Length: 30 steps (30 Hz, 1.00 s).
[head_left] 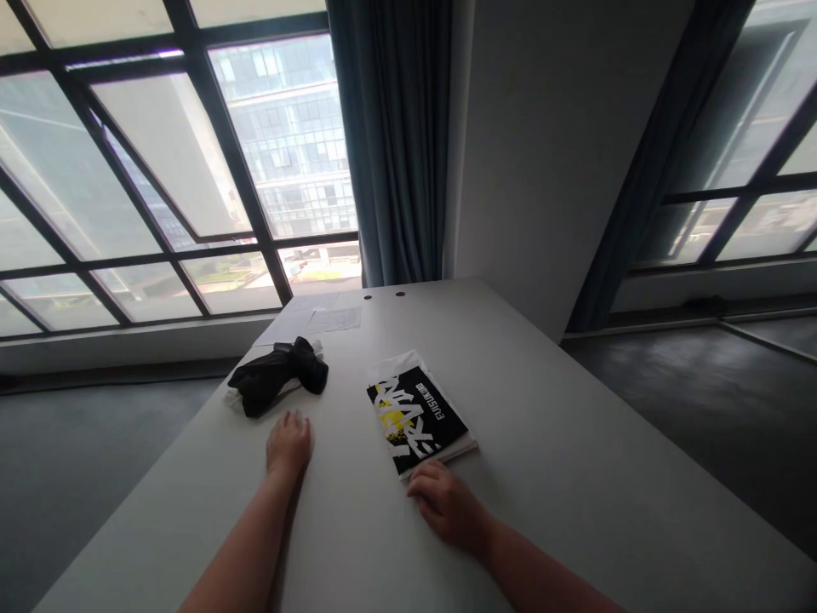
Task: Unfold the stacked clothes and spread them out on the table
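My left hand lies flat on the white table, fingers stretched out, just in front of a crumpled black garment. It holds nothing. My right hand rests on the table with its fingers curled down at the near edge of a folded cloth, white with a black, white and yellow print on top. The fingertips touch or nearly touch that cloth; whether they grip it I cannot make out.
Sheets of paper lie at the table's far end near two cable holes. Large windows and a dark curtain stand behind. Grey floor drops away on both sides of the table.
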Each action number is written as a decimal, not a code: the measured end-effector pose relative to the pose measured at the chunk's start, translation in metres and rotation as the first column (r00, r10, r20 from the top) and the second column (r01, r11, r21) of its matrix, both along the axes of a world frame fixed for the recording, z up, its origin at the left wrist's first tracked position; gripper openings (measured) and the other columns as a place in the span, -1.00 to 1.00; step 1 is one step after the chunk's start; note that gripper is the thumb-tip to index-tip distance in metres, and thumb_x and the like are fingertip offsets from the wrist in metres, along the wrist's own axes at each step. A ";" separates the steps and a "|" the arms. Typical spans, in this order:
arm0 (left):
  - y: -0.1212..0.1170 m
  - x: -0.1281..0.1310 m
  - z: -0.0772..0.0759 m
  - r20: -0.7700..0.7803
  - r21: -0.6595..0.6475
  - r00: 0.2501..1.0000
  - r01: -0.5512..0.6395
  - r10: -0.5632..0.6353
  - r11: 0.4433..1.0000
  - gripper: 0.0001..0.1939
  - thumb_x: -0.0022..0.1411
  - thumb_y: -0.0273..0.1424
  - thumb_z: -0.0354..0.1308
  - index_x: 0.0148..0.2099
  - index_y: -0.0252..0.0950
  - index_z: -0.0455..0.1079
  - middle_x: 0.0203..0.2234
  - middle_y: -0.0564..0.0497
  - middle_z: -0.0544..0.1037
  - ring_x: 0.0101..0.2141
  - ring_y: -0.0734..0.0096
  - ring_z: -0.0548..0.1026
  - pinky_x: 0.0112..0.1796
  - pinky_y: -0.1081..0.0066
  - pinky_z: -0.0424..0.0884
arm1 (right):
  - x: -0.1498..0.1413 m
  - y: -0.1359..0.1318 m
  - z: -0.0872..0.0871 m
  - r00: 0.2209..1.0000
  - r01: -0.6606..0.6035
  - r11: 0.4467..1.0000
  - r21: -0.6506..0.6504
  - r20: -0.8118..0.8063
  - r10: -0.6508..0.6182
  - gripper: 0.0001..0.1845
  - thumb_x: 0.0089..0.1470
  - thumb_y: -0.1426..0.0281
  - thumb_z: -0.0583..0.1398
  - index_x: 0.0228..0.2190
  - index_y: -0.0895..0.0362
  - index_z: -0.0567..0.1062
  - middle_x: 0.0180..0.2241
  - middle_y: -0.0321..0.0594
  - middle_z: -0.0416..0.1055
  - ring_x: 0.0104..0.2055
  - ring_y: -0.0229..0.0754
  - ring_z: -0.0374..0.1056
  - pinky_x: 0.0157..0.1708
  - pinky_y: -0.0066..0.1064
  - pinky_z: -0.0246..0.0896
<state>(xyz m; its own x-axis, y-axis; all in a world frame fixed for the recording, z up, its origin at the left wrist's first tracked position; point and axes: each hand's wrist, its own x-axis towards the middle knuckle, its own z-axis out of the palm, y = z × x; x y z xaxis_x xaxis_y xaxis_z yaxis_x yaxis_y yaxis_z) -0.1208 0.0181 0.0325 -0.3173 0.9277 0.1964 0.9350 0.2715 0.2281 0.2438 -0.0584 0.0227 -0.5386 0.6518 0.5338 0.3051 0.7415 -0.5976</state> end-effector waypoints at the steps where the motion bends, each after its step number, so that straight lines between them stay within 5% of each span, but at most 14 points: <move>1: -0.007 0.008 -0.009 0.011 0.013 0.999 0.033 -0.033 0.999 -0.45 0.37 -0.24 0.00 0.29 -0.39 0.38 0.28 -0.39 0.35 0.29 -0.16 0.29 0.29 -0.05 0.22 | 0.004 0.003 0.003 0.996 0.083 0.996 0.045 -0.023 -0.082 -0.72 0.12 0.59 0.09 -0.25 0.10 0.56 -0.20 -0.14 0.48 -0.08 -0.08 0.37 -0.02 -0.26 0.35; 5: -0.037 0.056 -0.027 0.187 0.106 0.912 0.350 -0.365 0.931 -0.42 0.43 -0.16 -0.04 0.39 -0.23 0.27 0.30 -0.23 0.37 0.29 0.02 0.33 0.31 -0.02 0.25 | 0.020 0.024 0.005 0.847 0.531 0.836 0.141 -0.055 -0.529 -0.64 0.23 0.47 0.12 0.02 0.08 0.53 0.09 -0.01 0.36 0.18 0.08 0.25 0.21 0.00 0.22; 7: -0.052 0.087 -0.029 0.281 0.181 0.787 0.519 -0.550 0.835 -0.40 0.43 -0.14 0.00 0.44 -0.13 0.19 0.33 -0.17 0.33 0.31 0.08 0.32 0.31 0.03 0.29 | 0.025 0.037 -0.005 0.776 0.628 0.766 0.137 -0.026 -0.631 -0.49 0.22 0.40 0.14 0.20 0.09 0.43 0.24 0.03 0.24 0.29 0.14 0.16 0.26 0.08 0.17; 9: -0.063 0.119 -0.032 0.322 0.233 0.685 0.611 -0.653 0.756 -0.35 0.40 -0.13 0.09 0.46 -0.08 0.14 0.38 -0.17 0.26 0.34 0.05 0.27 0.32 0.01 0.28 | 0.026 0.046 -0.017 0.764 0.639 0.757 0.133 0.003 -0.645 -0.40 0.22 0.36 0.13 0.28 0.12 0.35 0.30 0.05 0.19 0.34 0.17 0.11 0.29 0.14 0.14; 11: -0.067 0.145 -0.036 0.347 0.290 0.655 0.606 -0.671 0.741 -0.27 0.33 -0.13 0.20 0.47 -0.09 0.12 0.41 -0.20 0.18 0.36 -0.02 0.24 0.32 -0.05 0.28 | 0.026 0.050 -0.027 0.772 0.627 0.766 0.146 0.023 -0.636 -0.39 0.23 0.38 0.11 0.29 0.13 0.32 0.28 0.03 0.26 0.38 0.17 0.08 0.34 0.21 0.02; 14: -0.064 0.168 -0.040 0.397 0.387 0.692 0.470 -0.603 0.793 -0.27 0.29 -0.23 0.23 0.44 -0.16 0.14 0.36 -0.24 0.23 0.33 -0.01 0.27 0.30 -0.05 0.30 | 0.024 0.045 -0.028 0.792 0.594 0.780 0.200 0.026 -0.610 -0.36 0.20 0.49 0.07 0.30 0.12 0.32 0.22 -0.01 0.37 0.35 0.09 0.17 0.39 0.26 -0.17; 20: -0.060 0.166 -0.028 0.396 0.422 0.727 0.398 -0.561 0.814 -0.75 0.28 -0.38 0.18 0.01 -0.16 0.49 0.14 -0.13 0.42 0.14 0.09 0.44 0.19 0.02 0.40 | 0.003 0.022 -0.007 0.888 0.408 0.852 0.328 0.073 -0.454 -0.27 0.15 0.62 0.02 0.34 0.15 0.27 0.22 -0.06 0.40 0.37 -0.02 0.18 0.45 0.21 -0.46; 23: -0.064 0.162 -0.023 0.413 0.437 0.707 0.398 -0.574 0.806 -0.80 0.29 -0.42 0.11 -0.06 -0.17 0.49 0.10 -0.12 0.46 0.12 0.12 0.45 0.20 0.02 0.38 | -0.014 0.015 -0.002 0.939 0.216 0.930 0.297 0.197 -0.281 -0.24 0.10 0.62 0.03 0.33 0.17 0.28 0.29 -0.05 0.31 0.40 -0.01 0.11 0.46 0.15 -0.35; 27: -0.063 0.152 -0.027 0.617 0.499 0.496 0.352 -0.610 0.792 -0.59 0.29 -0.37 0.10 0.18 -0.18 0.34 0.16 -0.17 0.45 0.15 0.14 0.45 0.13 0.10 0.43 | -0.025 0.012 -0.001 0.962 0.095 0.967 0.235 0.228 -0.150 -0.29 0.06 0.61 0.05 0.26 0.19 0.33 0.30 -0.03 0.28 0.42 -0.03 0.06 0.45 0.06 -0.19; 30: -0.057 0.142 -0.030 0.743 0.489 0.321 0.339 -0.587 0.804 -0.49 0.38 -0.24 0.02 0.33 -0.18 0.25 0.16 -0.18 0.46 0.06 0.20 0.51 0.09 0.16 0.46 | -0.023 0.009 0.000 0.980 0.009 0.981 0.195 0.193 -0.048 -0.39 0.03 0.63 0.04 0.12 0.17 0.41 0.16 -0.04 0.43 0.33 -0.10 0.22 0.44 -0.01 -0.15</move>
<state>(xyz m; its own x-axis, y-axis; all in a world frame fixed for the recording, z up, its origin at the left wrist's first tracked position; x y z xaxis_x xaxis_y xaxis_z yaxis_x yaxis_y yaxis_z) 0.0217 -0.0385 0.0029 0.0394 0.9508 0.3072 0.1903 -0.3090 0.9318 0.2210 -0.0490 0.0224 -0.6278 0.5638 0.5366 0.4247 0.8259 -0.3708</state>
